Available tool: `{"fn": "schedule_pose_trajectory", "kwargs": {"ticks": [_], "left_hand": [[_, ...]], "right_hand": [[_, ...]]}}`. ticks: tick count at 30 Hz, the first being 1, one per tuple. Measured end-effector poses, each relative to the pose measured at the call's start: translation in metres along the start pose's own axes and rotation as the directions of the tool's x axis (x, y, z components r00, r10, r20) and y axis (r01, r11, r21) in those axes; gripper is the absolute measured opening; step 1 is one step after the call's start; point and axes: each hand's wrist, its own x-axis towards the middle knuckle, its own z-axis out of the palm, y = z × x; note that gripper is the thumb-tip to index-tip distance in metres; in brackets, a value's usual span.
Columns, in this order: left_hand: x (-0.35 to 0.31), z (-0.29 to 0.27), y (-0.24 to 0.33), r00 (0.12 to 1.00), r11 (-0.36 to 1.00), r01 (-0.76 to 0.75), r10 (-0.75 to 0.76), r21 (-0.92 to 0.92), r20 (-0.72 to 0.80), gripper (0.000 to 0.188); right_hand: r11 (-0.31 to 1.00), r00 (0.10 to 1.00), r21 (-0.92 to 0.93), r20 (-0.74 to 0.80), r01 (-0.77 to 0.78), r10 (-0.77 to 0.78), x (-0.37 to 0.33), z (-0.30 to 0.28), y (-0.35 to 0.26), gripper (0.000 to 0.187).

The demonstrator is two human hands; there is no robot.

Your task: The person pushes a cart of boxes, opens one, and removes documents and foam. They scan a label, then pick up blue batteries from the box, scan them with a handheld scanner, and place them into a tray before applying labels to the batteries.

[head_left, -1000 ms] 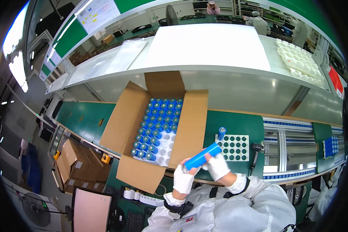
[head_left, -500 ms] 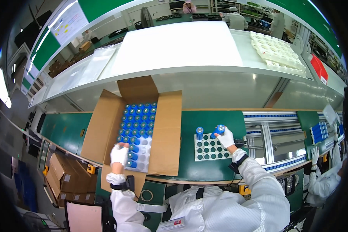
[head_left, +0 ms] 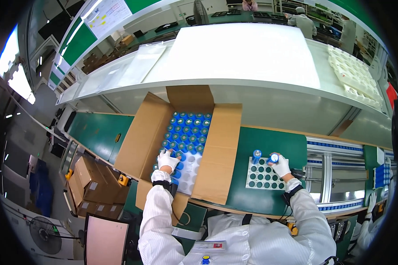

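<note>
My right hand (head_left: 281, 167), in a white glove with bare fingertips, is closed around a blue cylindrical battery cell (head_left: 273, 158) at the far right corner of a white plate with round holes (head_left: 265, 184). Whether that cell sits in a hole cannot be made out. Another blue cell (head_left: 257, 154) stands upright at the plate's far left corner. Inside an open cardboard box (head_left: 219, 154), my left hand (head_left: 167, 161) is bent over the near rows of upright blue cells (head_left: 188, 130). Its fingers are closed at one of the cells, which the hand partly hides.
A white holed insert (head_left: 188, 179) shows in the box's near right part. Right of the plate runs a metal conveyor frame (head_left: 326, 176) with rows of blue cells. A white shelf (head_left: 243, 57) spans the back. Cardboard cartons (head_left: 95, 183) stand at the lower left.
The view has swung left. My left hand has moved farther into the box, onto the cells. In my right hand the cell has gone from tilted to more upright at the plate's corner.
</note>
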Motion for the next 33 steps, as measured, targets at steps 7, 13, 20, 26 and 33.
{"fn": "schedule_pose_trajectory", "kwargs": {"ticks": [7, 13, 20, 26, 33], "left_hand": [[0.012, -0.003, 0.016, 0.975, 0.967, 0.021, -0.076, 0.255, 0.207, 0.073], [0.010, -0.005, 0.043, 0.971, 0.930, 0.140, -0.195, 0.339, 0.134, 0.063], [0.024, 0.001, 0.007, 1.000, 1.000, 0.021, -0.022, -0.022, -0.009, 0.031], [0.008, -0.033, -0.004, 0.983, 0.959, 0.002, -0.054, -0.284, -0.178, 0.029], [-0.048, -0.107, 0.010, 0.948, 0.803, -0.112, -0.091, -0.586, -0.306, 0.033]], "right_hand": [[0.976, 0.984, -0.146, 0.057, -0.161, 0.170, 0.011, 0.000, -0.018, 0.055], [0.991, 0.994, -0.091, 0.027, -0.099, 0.101, 0.007, 0.012, 0.001, 0.059], [0.981, 0.980, -0.074, 0.075, -0.181, 0.187, 0.009, -0.002, -0.032, 0.056], [0.959, 0.966, -0.122, -0.007, -0.256, 0.257, 0.004, 0.007, -0.037, 0.059], [0.946, 0.946, -0.045, -0.039, -0.322, 0.320, -0.006, 0.008, -0.021, 0.065]]}}
